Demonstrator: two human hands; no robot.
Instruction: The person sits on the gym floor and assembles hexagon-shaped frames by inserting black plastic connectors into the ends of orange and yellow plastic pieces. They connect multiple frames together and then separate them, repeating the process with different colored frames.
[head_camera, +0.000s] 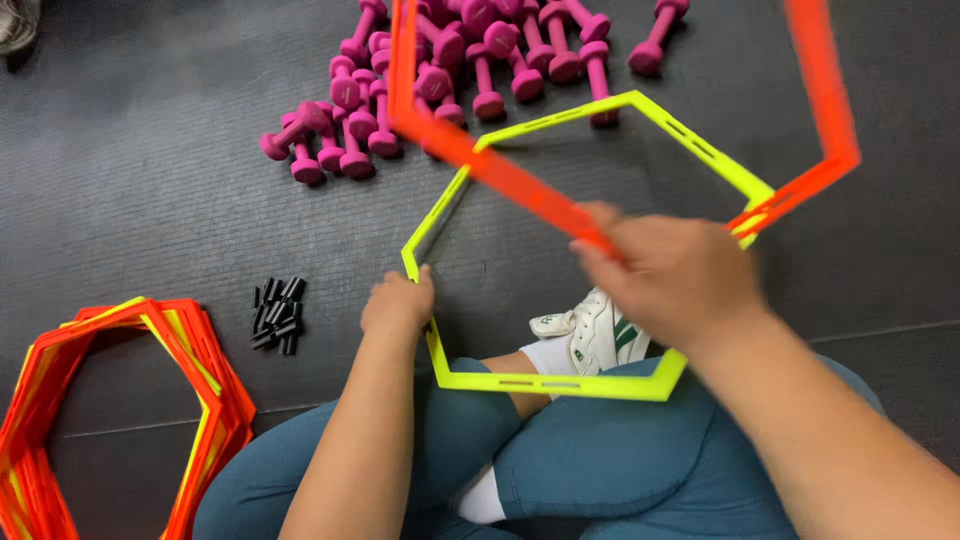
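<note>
1. Head view, nearest to the camera: we see crossed legs in teal trousers (600, 460) and a white sneaker (590, 335) on the dark floor (150, 180).
2. The right hand (680, 275) has its grip closed around one bar of the orange hexagon ring (500, 170), which it holds in the air above the lap. The ring is blurred, so we cannot tell more about how the fingers lie.
3. The left hand (398, 305) has its grip closed on the left edge of the yellow hexagon ring (700, 150), which lies tilted over the knees, its far corner near the dumbbells.
4. Handling, as we judge it: both rings look like thin flat plastic, light and rather stiff, maybe a little flexible along the long bars. They seem not fragile. A straight bar near a corner looks the best place to take hold, because the middle can bend.
5. Count: one orange ring and one yellow ring in the hands. The stack of rings (215, 400) at the left has many orange and yellow ones; we cannot count them.
6. The small black clips (278, 315) lie in one heap, too small to count.
7. The pink dumbbells (440, 70) lie well apart at the top, about twenty, not exact.
</note>
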